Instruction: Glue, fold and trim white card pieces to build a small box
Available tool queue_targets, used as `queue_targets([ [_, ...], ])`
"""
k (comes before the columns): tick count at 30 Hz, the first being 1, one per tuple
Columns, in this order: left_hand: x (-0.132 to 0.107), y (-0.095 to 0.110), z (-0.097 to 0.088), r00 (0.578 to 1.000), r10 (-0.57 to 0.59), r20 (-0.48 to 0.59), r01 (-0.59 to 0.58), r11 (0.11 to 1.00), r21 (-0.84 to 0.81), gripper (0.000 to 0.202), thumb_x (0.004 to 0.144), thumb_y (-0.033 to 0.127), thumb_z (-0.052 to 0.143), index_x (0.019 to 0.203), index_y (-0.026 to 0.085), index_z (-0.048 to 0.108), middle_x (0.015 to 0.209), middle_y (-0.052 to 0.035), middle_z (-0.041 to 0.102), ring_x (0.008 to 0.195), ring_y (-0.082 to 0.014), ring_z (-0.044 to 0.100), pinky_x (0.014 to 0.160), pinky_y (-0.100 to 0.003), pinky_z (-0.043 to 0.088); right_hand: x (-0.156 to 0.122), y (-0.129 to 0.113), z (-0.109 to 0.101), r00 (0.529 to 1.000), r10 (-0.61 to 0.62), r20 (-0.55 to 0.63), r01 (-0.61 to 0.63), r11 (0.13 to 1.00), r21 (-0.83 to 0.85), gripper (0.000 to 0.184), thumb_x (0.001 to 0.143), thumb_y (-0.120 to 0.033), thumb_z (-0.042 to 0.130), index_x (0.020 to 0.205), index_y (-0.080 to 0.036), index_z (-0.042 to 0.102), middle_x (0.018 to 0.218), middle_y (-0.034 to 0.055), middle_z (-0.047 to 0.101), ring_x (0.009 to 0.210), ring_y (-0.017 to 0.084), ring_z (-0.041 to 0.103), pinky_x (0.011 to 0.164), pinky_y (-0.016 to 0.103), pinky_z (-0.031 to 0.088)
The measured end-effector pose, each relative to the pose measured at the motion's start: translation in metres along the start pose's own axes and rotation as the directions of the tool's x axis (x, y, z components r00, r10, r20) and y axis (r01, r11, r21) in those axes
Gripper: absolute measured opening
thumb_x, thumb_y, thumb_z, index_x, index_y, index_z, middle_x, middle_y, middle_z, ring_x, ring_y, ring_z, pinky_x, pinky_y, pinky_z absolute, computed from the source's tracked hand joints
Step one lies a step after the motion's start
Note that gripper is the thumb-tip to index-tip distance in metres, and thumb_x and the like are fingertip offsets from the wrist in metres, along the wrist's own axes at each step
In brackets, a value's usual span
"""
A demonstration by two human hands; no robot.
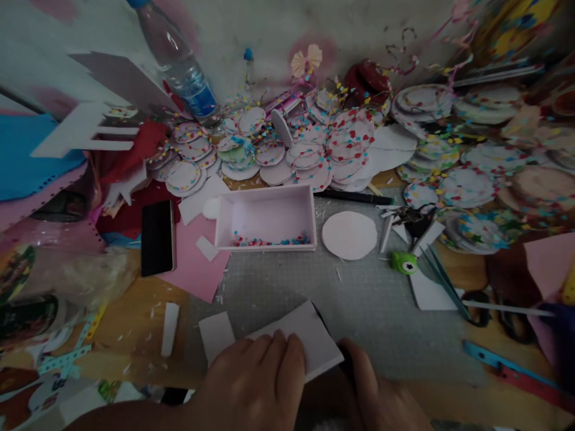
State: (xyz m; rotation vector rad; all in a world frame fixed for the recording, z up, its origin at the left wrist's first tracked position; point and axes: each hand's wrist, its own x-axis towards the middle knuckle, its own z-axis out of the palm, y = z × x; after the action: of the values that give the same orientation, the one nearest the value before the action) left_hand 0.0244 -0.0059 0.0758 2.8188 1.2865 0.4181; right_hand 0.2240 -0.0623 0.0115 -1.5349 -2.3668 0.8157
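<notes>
Illumination is dim and diffuse, low in contrast; the direction of its source cannot be determined. The open rectangular white box (274,215) is among the paler areas, whereas deep shadow lies between the bare left hand (258,374) and bare right hand (375,383). Pale reflections streak the clear plastic bottle with a blue label (177,63). Toward both sides, wide-angle distortion stretches objects; the crumpled transparent plastic bag (101,275) appears blurred.

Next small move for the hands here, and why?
Probably a short pull of the dark tool along the right edge of the white board: the left hand lies on top, seemingly steadying it, and the right hand holds the tool at that edge. Possibly a blade; too dim to be sure.
</notes>
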Motion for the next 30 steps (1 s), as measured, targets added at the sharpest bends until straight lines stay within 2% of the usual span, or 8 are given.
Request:
queue_targets([
  [5, 0.005, 0.001, -0.004, 1.0, 0.028, 0.014, -0.028, 0.999, 0.04, 0.031, 0.085, 0.004, 0.031, 0.088, 0.011, 0.061, 0.071, -0.009, 0.072, 0.057, -0.0172, 0.065, 0.047, -0.026, 0.051, 0.001, 0.003, 0.009, 0.999, 0.047, -0.023, -0.047, 0.999, 0.017, 0.042, 0.072, 0.0, 0.03, 0.111, -0.014, 0.036, 0.056, 0.0047, 0.069, 0.034, 0.021, 0.062, 0.028, 0.022, 0.043],
  [10, 0.004, -0.001, -0.003, 0.999, 0.032, 0.033, -0.033, 0.999, 0.027, 0.032, 0.087, 0.003, 0.029, 0.088, 0.01, 0.061, 0.071, -0.0084, 0.072, 0.056, -0.0166, 0.065, 0.046, -0.025, 0.05, -0.002, 0.005, 0.018, 0.999, 0.05, -0.008, -0.05, 0.999, 0.018, 0.042, 0.074, -0.002, 0.031, 0.113, -0.013, 0.035, 0.063, 0.0079, 0.07, 0.04, 0.021, 0.065, 0.032, 0.022, 0.044],
  [14, 0.004, 0.0, 0.0, 1.0, 0.016, 0.022, -0.017, 0.999, 0.035, 0.035, 0.087, 0.002, 0.027, 0.087, 0.011, 0.06, 0.07, -0.0089, 0.072, 0.053, -0.0172, 0.065, 0.043, -0.026, 0.049, -0.011, 0.006, 0.03, 0.99, 0.131, 0.049, -0.128, 0.989, -0.068, 0.042, 0.075, -0.004, 0.032, 0.115, -0.014, 0.038, 0.068, 0.0097, 0.07, 0.033, 0.019, 0.06, 0.029, 0.022, 0.036],
  [17, 0.009, 0.0, -0.004, 0.997, 0.026, 0.07, -0.029, 0.999, 0.041, 0.035, 0.087, 0.0, 0.027, 0.087, 0.01, 0.061, 0.071, -0.0096, 0.073, 0.055, -0.0174, 0.066, 0.043, -0.026, 0.05, -0.014, 0.006, 0.037, 0.977, 0.178, 0.119, -0.162, 0.978, -0.132, 0.043, 0.074, -0.002, 0.034, 0.114, -0.014, 0.042, 0.075, 0.012, 0.072, 0.035, 0.019, 0.061, 0.032, 0.024, 0.039],
  [19, 0.012, 0.0, -0.008, 0.991, 0.034, 0.128, -0.039, 0.998, 0.039, 0.035, 0.087, -0.001, 0.027, 0.089, 0.009, 0.061, 0.073, -0.0096, 0.074, 0.057, -0.0174, 0.068, 0.046, -0.025, 0.051, -0.014, 0.006, 0.036, 0.958, 0.201, 0.203, -0.173, 0.974, -0.149, 0.045, 0.072, 0.001, 0.037, 0.114, -0.013, 0.046, 0.076, 0.0124, 0.072, 0.043, 0.021, 0.066, 0.035, 0.024, 0.041],
  [22, 0.012, 0.0, -0.011, 0.996, 0.037, 0.079, -0.04, 0.999, 0.028, 0.035, 0.087, 0.0, 0.026, 0.086, 0.01, 0.06, 0.07, -0.0085, 0.073, 0.054, -0.0168, 0.067, 0.044, -0.025, 0.051, -0.008, 0.004, 0.029, 0.926, 0.243, 0.291, -0.206, 0.967, -0.152, 0.047, 0.07, 0.003, 0.041, 0.115, -0.01, 0.049, 0.074, 0.014, 0.073, 0.054, 0.026, 0.071, 0.037, 0.025, 0.044],
  [26, 0.008, -0.002, -0.013, 0.989, 0.041, 0.142, -0.039, 0.999, -0.019, 0.033, 0.087, 0.002, 0.027, 0.094, 0.008, 0.059, 0.077, -0.0101, 0.074, 0.061, -0.0192, 0.069, 0.05, -0.028, 0.054, 0.004, -0.001, 0.018, 0.934, 0.213, 0.287, -0.191, 0.976, -0.104, 0.049, 0.072, 0.003, 0.041, 0.117, -0.011, 0.05, 0.083, 0.0161, 0.074, 0.064, 0.026, 0.073, 0.042, 0.023, 0.046],
  [30, 0.007, -0.012, -0.016, 0.972, -0.034, 0.233, 0.068, 0.988, -0.14, 0.03, 0.084, 0.004, 0.03, 0.09, 0.015, 0.057, 0.068, -0.0039, 0.068, 0.055, -0.0194, 0.064, 0.048, -0.03, 0.05, 0.01, -0.005, 0.016, 0.939, 0.218, 0.266, -0.195, 0.975, -0.111, 0.043, 0.071, 0.005, 0.036, 0.11, -0.007, 0.053, 0.07, 0.0137, 0.072, 0.053, 0.027, 0.07, 0.038, 0.026, 0.043],
])
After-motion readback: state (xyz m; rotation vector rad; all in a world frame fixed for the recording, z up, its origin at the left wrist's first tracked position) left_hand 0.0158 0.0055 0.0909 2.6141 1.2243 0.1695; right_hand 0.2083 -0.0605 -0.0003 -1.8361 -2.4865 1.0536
